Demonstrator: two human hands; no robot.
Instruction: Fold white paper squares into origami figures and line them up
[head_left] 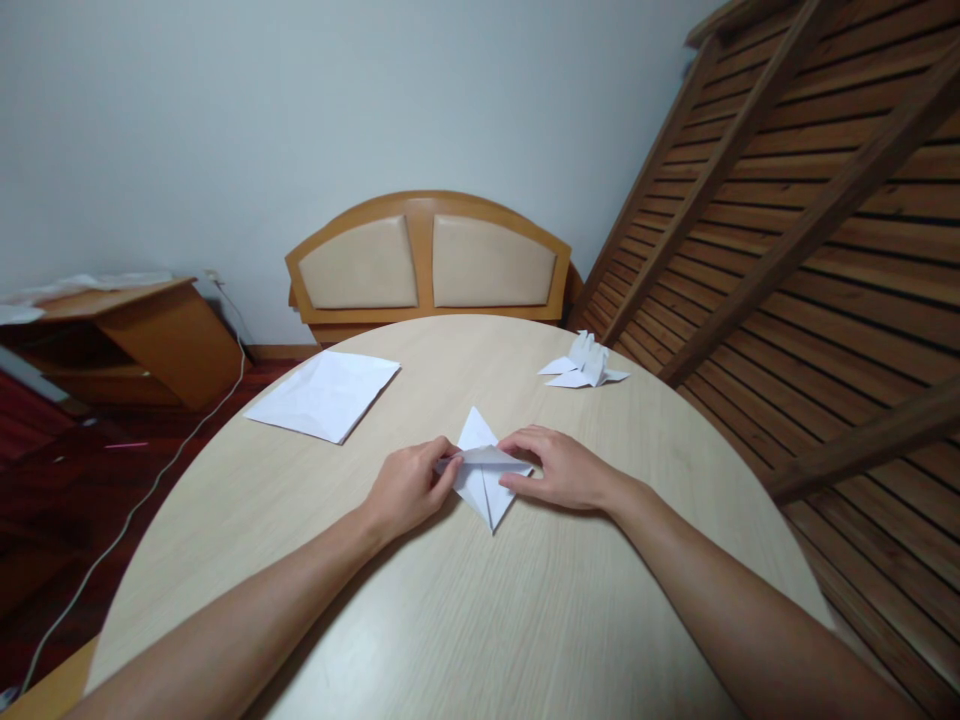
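A folded piece of white paper, diamond-shaped with a centre crease, lies on the round table in front of me. One flap stands partly raised across its middle. My left hand pinches the paper's left corner between thumb and fingers. At the opposite corner, my right hand grips the paper, its fingers on the upper side of the flap and its thumb lower down. Both hands hide parts of the side corners.
White folded paper cranes sit at the table's back right. A stack of white paper sheets lies at the back left. Beyond the pale round table stand a padded headboard and leaning wooden slats. A white cable crosses the floor.
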